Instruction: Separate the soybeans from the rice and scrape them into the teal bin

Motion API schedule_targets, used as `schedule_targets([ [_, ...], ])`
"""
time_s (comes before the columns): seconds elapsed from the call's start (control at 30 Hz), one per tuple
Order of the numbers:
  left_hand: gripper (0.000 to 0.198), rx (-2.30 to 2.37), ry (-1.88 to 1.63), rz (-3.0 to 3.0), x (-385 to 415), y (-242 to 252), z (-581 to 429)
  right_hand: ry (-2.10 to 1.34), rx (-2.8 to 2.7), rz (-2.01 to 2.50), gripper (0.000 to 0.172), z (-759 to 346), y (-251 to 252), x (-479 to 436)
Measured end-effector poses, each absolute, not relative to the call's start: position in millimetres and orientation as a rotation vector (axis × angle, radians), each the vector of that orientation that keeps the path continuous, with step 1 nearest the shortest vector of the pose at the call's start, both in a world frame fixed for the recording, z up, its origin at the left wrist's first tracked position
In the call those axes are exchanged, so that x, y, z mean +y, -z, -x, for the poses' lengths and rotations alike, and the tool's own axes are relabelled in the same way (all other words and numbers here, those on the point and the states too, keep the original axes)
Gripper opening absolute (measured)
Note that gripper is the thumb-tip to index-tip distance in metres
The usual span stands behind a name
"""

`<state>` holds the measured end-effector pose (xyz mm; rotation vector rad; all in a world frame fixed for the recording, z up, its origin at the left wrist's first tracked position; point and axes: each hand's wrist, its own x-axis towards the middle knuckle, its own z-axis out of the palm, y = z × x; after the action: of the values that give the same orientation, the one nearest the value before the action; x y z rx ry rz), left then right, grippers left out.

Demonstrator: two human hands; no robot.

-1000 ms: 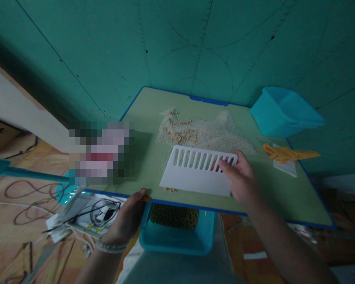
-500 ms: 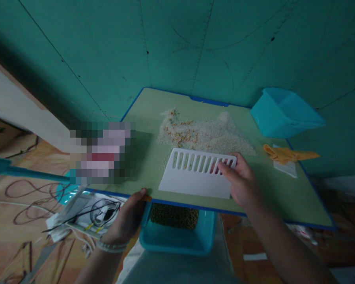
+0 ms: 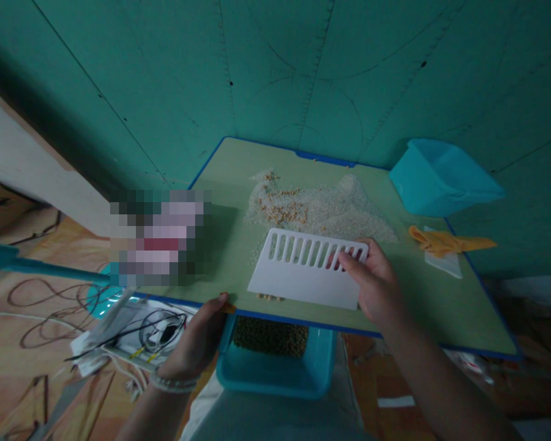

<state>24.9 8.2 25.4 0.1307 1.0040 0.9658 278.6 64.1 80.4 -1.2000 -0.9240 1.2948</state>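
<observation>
My right hand [image 3: 379,278] grips the right end of a white slotted scraper [image 3: 305,285], which lies tilted over the green board [image 3: 211,245] near its front edge. Several pale beans [image 3: 270,297] show just below the scraper's lower left edge. Behind it spreads a heap of white grains [image 3: 344,205] with orange kernels [image 3: 284,213] on its left part. My left hand [image 3: 202,337] is at the board's front edge, thumb on top, fingers mostly hidden beneath. A blue tray [image 3: 275,373] holding dark green beans [image 3: 270,337] sits under that edge.
A blue bin [image 3: 443,177] stands at the board's right back corner, with an orange cloth [image 3: 450,242] over a white piece in front. A blurred pinkish object [image 3: 165,236] is at the left edge. Cables [image 3: 165,331] lie below left; a green wall [image 3: 275,73] rises behind.
Several pale beans have come into view below the scraper's lower left edge. The scraper and my right hand have barely shifted; my left hand stays in place.
</observation>
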Motion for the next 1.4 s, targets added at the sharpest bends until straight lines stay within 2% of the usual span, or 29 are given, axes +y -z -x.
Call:
schedule_targets([
  [0.1, 0.014, 1.02, -0.94, -0.132, 6.9, -24.9, -23.3, -1.302, -0.911, 1.203, 0.028, -276.5, -81.9, 63.1],
  [0.53, 0.024, 1.085, -1.012, -0.089, 10.6, -39.7, -30.6, -1.339, -0.9, 1.223, 0.029, -276.2, -82.1, 57.2],
  [0.73, 0.008, 1.117, -1.047, -0.098, 8.8, -39.5, -30.9, -1.367, -0.916, 1.233, 0.028, -275.9, -82.0, 55.4],
  [0.97, 0.022, 1.089, -1.05, -0.092, 9.8, -47.3, -32.7, -1.374, -0.868, 1.268, 0.03, -275.7, -80.0, 52.5],
  [1.07, 0.019, 1.079, -1.052, -0.064, 9.4, -45.9, -31.3, -1.378, -0.87, 1.264, 0.031, -274.4, -79.9, 51.4],
  [1.13, 0.01, 1.074, -1.008, -0.056, 8.7, -43.3, -29.5, -1.368, -0.874, 1.269, 0.03, -272.9, -79.7, 50.7],
  [1.23, 0.016, 1.075, -0.941, -0.085, 7.9, -41.3, -27.4, -1.351, -0.866, 1.283, 0.029, -271.0, -78.5, 49.6],
  [1.4, 0.012, 1.066, -0.955, -0.096, 8.7, -42.5, -28.8, -1.316, -0.927, 1.285, 0.028, -270.5, -76.5, 44.5],
])
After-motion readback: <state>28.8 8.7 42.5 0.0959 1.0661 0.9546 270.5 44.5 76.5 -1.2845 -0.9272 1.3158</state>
